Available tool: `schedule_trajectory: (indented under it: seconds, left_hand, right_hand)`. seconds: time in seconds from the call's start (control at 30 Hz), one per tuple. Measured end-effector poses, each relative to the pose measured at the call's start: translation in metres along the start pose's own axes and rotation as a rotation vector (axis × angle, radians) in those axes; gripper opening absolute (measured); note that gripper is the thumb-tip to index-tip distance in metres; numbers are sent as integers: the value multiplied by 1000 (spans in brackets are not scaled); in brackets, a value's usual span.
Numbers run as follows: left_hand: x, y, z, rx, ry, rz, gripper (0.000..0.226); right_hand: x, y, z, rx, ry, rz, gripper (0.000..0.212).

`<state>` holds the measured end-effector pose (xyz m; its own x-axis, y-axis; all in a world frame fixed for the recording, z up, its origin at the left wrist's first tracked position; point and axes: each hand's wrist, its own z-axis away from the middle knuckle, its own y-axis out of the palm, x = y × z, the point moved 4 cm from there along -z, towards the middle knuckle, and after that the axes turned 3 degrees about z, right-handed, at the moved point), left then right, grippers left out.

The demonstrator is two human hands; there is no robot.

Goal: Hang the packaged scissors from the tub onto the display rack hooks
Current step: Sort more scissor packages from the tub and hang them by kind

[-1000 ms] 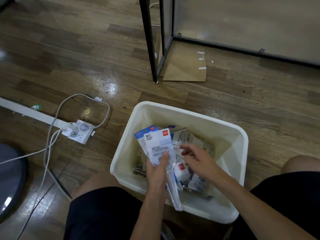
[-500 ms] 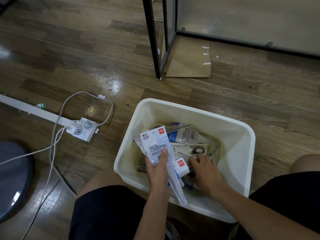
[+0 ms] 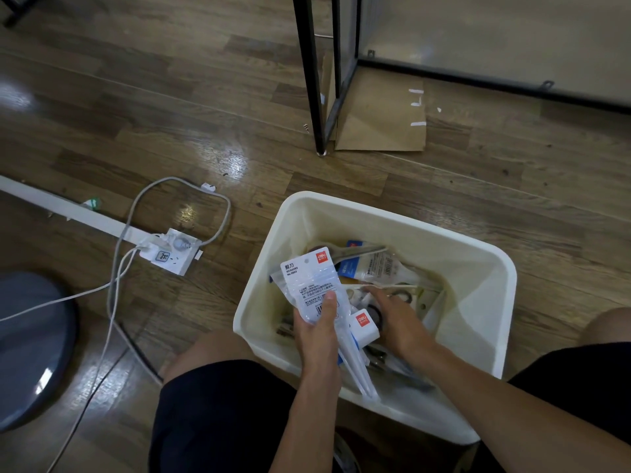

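Reaching deeper now, the right hand (image 3: 397, 319) has gone down into the white tub (image 3: 491, 268). A second ago it was up near the packs in the other hand, with its fingers just touching them. Half a second ago it was already low in the tub, and now it lies flat over the pile of packs (image 3: 372, 264) at the bottom, fingers spread out toward a pair of scissors there. I cannot tell if those fingers have pinched anything yet, because the back of the hand hides them. The left hand (image 3: 319, 332) has stayed in about the same spot the whole time. Its thumb presses on the front of a bunch of packaged scissors (image 3: 312, 285), and its fingers curl round the back, so it holds them tight, standing up over the near side of the tub. A pack with a small red label (image 3: 362, 325) sticks out of the bunch just beside the right hand. This looks like picking time: the person seems to be collecting more packs before hanging any. Only the black leg of the display rack (image 3: 309, 73) shows on the wood floor (image 3: 136, 97), well away from the tub, and no hooks are in sight. So nothing is hung yet, and more packs wait in the tub.
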<state>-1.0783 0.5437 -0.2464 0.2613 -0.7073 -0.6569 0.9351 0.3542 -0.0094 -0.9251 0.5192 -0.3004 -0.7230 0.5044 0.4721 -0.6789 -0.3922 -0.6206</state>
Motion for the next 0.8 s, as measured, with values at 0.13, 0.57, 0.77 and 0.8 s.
schedule_trajectory:
  seconds: [0.13,0.57,0.77,0.8]
  left_hand:
    - [1,2,-1,-2,2,-20,55]
    - [1,5,0,-9,-9,-77,55]
    - [-1,0,7,5,-42,48,53]
    - [-3,0,8,10,-59,70,52]
  right_hand:
    - [-2,-2,6,-127,-6,158,75]
    - [-4,12,34,-125,-162,45,64]
    - [-7,5,41,-105,-148,9,46]
    - [-10,-2,40,-108,-133,-59,41]
